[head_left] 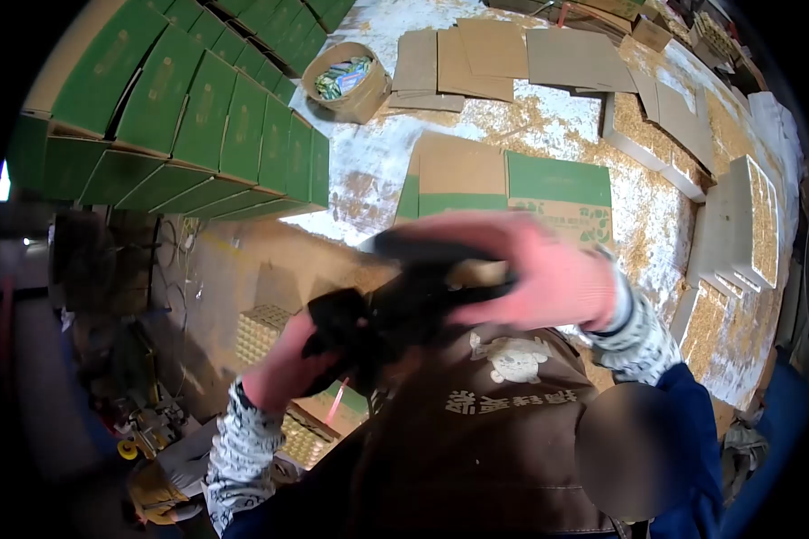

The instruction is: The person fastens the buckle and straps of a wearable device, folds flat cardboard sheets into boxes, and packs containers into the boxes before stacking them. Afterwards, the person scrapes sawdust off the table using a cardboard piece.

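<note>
Both hands wear knitted pink gloves [566,274] with smooth black coating over the palms and fingers. They meet near the centre, above the chest of a brown, slick-looking apron [512,431] printed with a pale rounded figure and lettering. The left hand [319,346] is bent, its black fingers bunched against the right hand [512,269], whose fingers curl inward. Blur hides whether either grips anything; a small beige patch shows among the right fingers, too smeared to name.

At one o'clock, just beyond the right hand, a flat green-and-tan carton [557,184] lies on a whitish desk [355,166] strewn with coarse, crumbly tan flakes. At ten o'clock stand rows of upright green cardboard boxes [202,117]. A round, tan-walled tub [360,106] at eleven holds glossy, crinkled packets [342,76]. Plain cardboard sheets [481,58] overlap at twelve to one. Towards two and three sit pale, straight-sided boxes [733,225] with flake-covered faces. Knobbly yellowish stacks [262,331] lie at eight o'clock.
</note>
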Available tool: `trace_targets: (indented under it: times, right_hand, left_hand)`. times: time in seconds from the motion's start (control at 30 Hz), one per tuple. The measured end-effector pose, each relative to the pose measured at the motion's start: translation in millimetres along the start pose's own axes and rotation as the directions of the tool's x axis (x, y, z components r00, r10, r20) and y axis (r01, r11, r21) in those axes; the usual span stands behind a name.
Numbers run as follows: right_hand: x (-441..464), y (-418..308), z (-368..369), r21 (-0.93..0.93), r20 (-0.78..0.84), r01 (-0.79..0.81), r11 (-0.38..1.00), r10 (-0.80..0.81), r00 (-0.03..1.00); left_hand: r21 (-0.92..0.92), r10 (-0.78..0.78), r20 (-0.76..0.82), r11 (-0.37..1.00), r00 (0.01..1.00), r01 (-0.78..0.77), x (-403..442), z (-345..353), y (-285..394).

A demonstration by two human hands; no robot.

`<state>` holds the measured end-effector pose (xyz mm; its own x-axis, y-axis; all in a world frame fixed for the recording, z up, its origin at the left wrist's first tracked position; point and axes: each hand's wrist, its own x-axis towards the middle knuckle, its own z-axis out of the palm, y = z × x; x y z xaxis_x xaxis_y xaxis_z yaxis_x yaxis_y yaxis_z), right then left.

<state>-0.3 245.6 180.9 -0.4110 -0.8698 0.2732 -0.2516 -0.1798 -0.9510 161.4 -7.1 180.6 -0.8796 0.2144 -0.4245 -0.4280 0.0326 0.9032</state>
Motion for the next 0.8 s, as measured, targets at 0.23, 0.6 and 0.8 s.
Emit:
trace_targets:
  times: [0.23,0.6,0.8]
  right_hand:
    - [-404.1,165.0,64.2,-0.545,-0.172,-0.822,0.166,0.937,0.304]
    - [-454.8,175.8,195.3,-0.047,0.206,-0.993,0.104,0.974,0.092]
    - [-442.3,171.8,199.6,0.005,0.204,-0.995,0.095,0.974,0.095]
  left_hand:
    - [-0.292,-0.247,-0.267,0.942,0.932,0.166,-87.7,10.4,-34.1]
    - [0.199,-0.407,0.314,0.911,0.858,0.360,-109.2,-6.9,-53.6]
    - [-0.333,-0.601,0.286,0.668,0.746,0.666,-131.0,-33.7,-81.3]
